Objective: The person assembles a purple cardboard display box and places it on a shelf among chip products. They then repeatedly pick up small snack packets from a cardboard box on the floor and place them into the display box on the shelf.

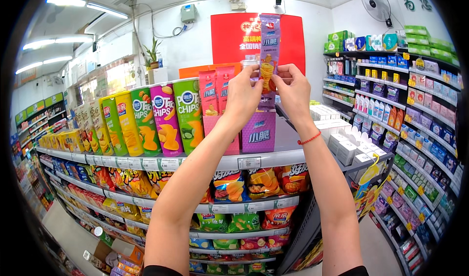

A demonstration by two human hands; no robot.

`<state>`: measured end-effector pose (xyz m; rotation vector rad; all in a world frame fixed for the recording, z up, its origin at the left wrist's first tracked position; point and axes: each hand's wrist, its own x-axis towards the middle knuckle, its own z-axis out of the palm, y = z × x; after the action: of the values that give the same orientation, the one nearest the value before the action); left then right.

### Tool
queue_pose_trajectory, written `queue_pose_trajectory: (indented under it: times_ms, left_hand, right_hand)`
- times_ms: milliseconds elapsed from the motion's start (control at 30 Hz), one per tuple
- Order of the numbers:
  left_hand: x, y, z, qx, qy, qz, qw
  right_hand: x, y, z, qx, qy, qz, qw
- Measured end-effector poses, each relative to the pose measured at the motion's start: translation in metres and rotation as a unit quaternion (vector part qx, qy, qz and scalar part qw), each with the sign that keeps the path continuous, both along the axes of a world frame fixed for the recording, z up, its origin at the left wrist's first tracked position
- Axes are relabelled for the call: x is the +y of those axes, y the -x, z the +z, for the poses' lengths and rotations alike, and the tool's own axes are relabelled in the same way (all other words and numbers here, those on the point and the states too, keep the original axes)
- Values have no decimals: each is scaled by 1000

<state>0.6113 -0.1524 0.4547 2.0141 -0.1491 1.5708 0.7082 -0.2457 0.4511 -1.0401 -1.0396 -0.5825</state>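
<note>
My left hand (242,91) and my right hand (294,88) both hold one tall purple snack packet (270,51) upright, pinching its lower half from either side. The packet's bottom end meets the top of a purple cardboard display box (258,135) in the view; whether it sits inside the box or in front of it, I cannot tell. To the left stands a pink display box (220,138), partly behind my left forearm. Two pink snack packets (208,93) rise out of it. Both boxes stand on the top shelf of a store rack (216,163).
Potato chip canisters (167,118) line the top shelf on the left. Bagged snacks (229,186) fill the shelves below. White boxes (344,149) stand on a stand at the right, with stocked wall shelves (388,104) beyond. An open carton (122,252) lies on the floor, lower left.
</note>
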Motion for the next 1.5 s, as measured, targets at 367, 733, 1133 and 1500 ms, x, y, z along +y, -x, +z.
queue_pose_trajectory:
  times_ms: [367,733,1133,1500]
  left_hand:
    - [30,-49,-5,31,-52,136,989]
    - [50,-63,-20,132,-118,223,958]
    - [54,-68,-16,275,-65,255,925]
    - [53,-72,-17,299,-24,284,911]
  right_hand:
    - [31,-46,-15,7,89,-140,986]
    - [42,-65,-30,16,195,-199,960]
    - [47,-81,-31,67,308,-165,935]
    - [46,-79,-26,81,337,-152,926]
